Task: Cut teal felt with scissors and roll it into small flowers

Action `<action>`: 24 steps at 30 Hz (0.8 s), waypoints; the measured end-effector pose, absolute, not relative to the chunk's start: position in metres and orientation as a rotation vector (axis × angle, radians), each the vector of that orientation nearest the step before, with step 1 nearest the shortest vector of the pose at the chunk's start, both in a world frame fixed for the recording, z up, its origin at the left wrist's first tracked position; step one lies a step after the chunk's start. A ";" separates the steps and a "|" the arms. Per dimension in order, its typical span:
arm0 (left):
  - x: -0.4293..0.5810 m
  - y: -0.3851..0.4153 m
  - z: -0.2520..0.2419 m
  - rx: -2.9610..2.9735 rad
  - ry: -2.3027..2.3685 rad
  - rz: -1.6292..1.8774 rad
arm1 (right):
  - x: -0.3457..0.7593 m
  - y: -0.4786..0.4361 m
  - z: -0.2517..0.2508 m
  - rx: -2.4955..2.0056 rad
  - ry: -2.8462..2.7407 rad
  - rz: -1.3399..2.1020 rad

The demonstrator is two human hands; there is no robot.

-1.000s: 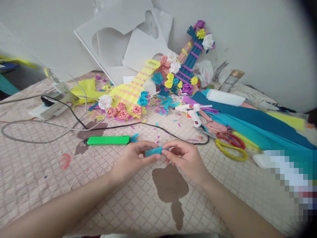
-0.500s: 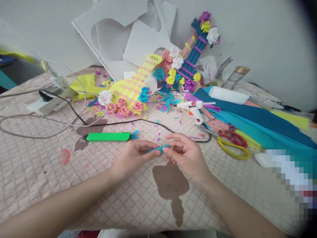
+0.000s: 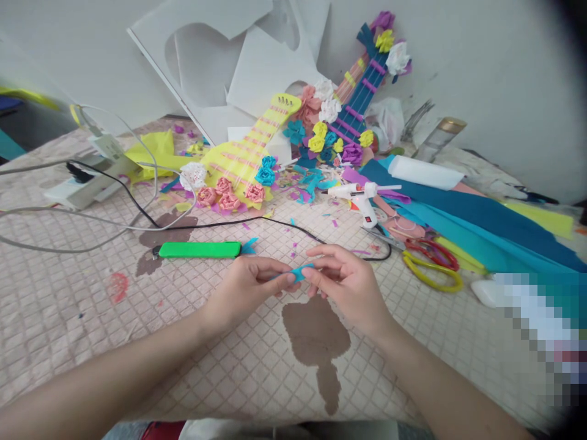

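Note:
A small strip of blue crepe paper is pinched between both hands above the table. My left hand grips its left end between thumb and fingers, partly hiding it. My right hand holds the other end, thumb against fingertips. Just beyond my left hand lies a green utility knife, with a blue paper scrap at its right end. A white glue gun rests past my right hand, near scissors with red and yellow handles.
A yellow paper guitar with paper flowers and a dark blue one lean at the back. Blue crepe paper lies at right. A power strip and cables occupy the left. White cut-out boards stand against the wall.
The blue strip shows a little wider between my fingertips. Both hands stay in nearly the same place, and the view has shifted slightly.

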State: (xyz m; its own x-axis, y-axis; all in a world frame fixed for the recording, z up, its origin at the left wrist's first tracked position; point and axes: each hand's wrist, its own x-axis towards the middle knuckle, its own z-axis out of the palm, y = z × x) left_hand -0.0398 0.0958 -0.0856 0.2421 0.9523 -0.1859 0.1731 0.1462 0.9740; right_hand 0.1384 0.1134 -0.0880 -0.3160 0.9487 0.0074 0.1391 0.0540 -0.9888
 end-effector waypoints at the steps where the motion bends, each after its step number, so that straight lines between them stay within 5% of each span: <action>1: -0.040 0.096 -0.086 1.308 1.197 0.815 | 0.138 0.113 -0.088 -1.124 -1.571 1.346; 24: -0.040 0.096 -0.084 1.319 1.206 0.750 | 0.140 0.116 -0.088 -1.193 -1.517 1.405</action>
